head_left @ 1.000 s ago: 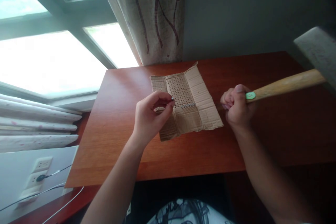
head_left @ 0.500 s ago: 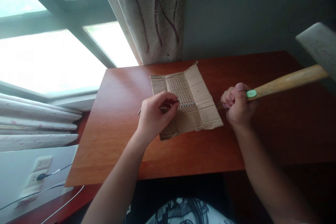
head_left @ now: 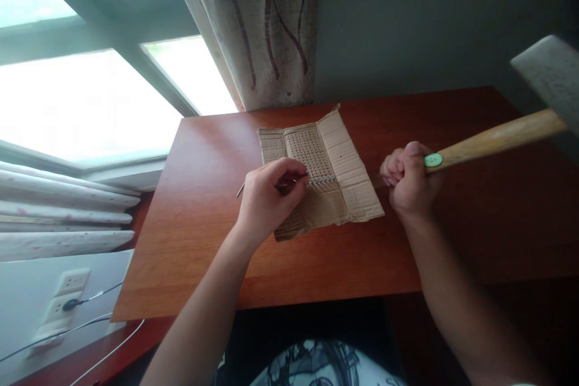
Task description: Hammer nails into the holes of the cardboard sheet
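Observation:
My left hand (head_left: 274, 196) is over the left part of a creased cardboard piece (head_left: 346, 163), thumb and fingertips pinched together. A tiny bit of a nail-like metal piece (head_left: 307, 173) shows between them; the rest is hidden. Beside the fingertips, a row of small metal pieces (head_left: 323, 180) runs along the near edge of a grid of holes in the cardboard. A thin metal rod (head_left: 240, 190) pokes out left of this hand; its other end is hidden. My right hand (head_left: 411, 178) grips the wooden handle of a hammer (head_left: 502, 136), raised right of the cardboard, its head cut off by the frame edge.
The cardboard lies on a reddish-brown wooden table (head_left: 194, 241). A patterned curtain (head_left: 266, 30) and a window (head_left: 58, 108) stand behind and left. Below left are a wall socket (head_left: 58, 307) and cables (head_left: 111, 350).
Almost nothing differs. The view has shifted slightly; both hands, the cardboard and the hammer keep their places.

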Demonstrator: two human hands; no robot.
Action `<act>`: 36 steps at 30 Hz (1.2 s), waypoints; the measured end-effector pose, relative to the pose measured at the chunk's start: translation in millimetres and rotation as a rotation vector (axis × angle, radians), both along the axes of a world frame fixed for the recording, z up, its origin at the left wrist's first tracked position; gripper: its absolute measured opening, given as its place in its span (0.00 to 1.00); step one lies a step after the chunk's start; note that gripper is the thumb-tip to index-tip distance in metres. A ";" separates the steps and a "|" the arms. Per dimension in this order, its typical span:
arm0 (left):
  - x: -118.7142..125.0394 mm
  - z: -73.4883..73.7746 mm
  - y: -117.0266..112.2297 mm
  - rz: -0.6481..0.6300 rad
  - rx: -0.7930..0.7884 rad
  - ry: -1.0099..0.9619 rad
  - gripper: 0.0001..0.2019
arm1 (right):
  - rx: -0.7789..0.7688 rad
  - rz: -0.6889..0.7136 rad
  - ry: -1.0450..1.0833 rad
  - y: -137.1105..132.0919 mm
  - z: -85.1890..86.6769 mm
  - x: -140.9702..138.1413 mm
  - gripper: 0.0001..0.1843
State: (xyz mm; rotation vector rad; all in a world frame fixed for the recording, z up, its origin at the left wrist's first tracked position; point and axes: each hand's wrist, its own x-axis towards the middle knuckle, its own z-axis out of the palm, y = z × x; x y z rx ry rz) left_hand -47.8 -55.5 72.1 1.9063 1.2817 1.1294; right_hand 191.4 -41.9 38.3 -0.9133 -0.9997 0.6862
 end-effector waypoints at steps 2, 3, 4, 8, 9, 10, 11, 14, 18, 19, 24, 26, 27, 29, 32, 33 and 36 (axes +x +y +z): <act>0.6 0.5 -0.3 -0.003 0.007 0.014 0.02 | -0.016 -0.014 -0.015 -0.4 0.7 -0.2 0.30; 0.9 1.0 -0.4 -0.004 0.011 0.022 0.02 | -0.025 -0.022 -0.022 -0.6 1.0 -0.4 0.31; 1.2 1.5 -0.6 -0.005 0.015 0.028 0.02 | -0.033 -0.028 -0.028 -0.8 1.4 -0.7 0.31; 1.4 2.7 -1.0 -0.001 0.021 0.020 0.02 | -0.045 -0.029 -0.038 -1.3 1.9 -1.4 0.31; 1.3 2.7 -1.1 0.002 0.018 0.013 0.02 | -0.047 -0.028 -0.039 -1.3 1.8 -1.3 0.31; 1.1 2.4 -1.1 0.006 0.014 0.007 0.02 | -0.049 -0.027 -0.040 -1.2 1.6 -1.2 0.31; 1.0 2.1 -1.1 0.010 0.010 0.002 0.02 | -0.051 -0.026 -0.041 -1.1 1.3 -1.0 0.31; 0.6 0.9 -1.1 0.014 0.000 -0.005 0.02 | -0.045 -0.024 -0.036 -0.8 0.7 -0.5 0.31; 0.6 0.0 -0.9 0.010 -0.006 -0.012 0.02 | -0.033 -0.027 -0.037 -0.7 0.9 -0.8 0.31; 0.5 -0.1 -0.9 0.009 -0.007 -0.013 0.02 | -0.036 -0.030 -0.042 -0.7 1.1 -0.9 0.31; 0.0 -1.1 -0.5 0.003 -0.015 -0.012 0.03 | -0.035 -0.028 -0.047 -0.7 0.8 -1.2 0.31; 0.3 -1.5 -0.2 -0.003 -0.014 -0.014 0.03 | -0.026 -0.026 -0.041 -0.7 0.5 -1.1 0.31; 0.5 -1.7 0.0 -0.006 -0.013 -0.012 0.03 | -0.024 -0.029 -0.042 -0.7 0.6 -1.1 0.31; 1.2 -1.7 0.3 -0.005 -0.005 -0.001 0.03 | -0.031 -0.037 -0.053 -0.8 1.1 -1.2 0.31; 1.8 -1.8 0.6 -0.007 0.008 0.024 0.02 | -0.044 -0.038 -0.067 -1.0 2.5 -1.6 0.31; 1.8 -2.1 0.7 -0.007 0.011 0.028 0.02 | -0.046 -0.037 -0.067 -1.0 2.8 -1.8 0.31; 1.3 -3.9 0.8 -0.008 0.010 0.021 0.03 | -0.039 -0.031 -0.055 -1.0 2.6 -1.8 0.31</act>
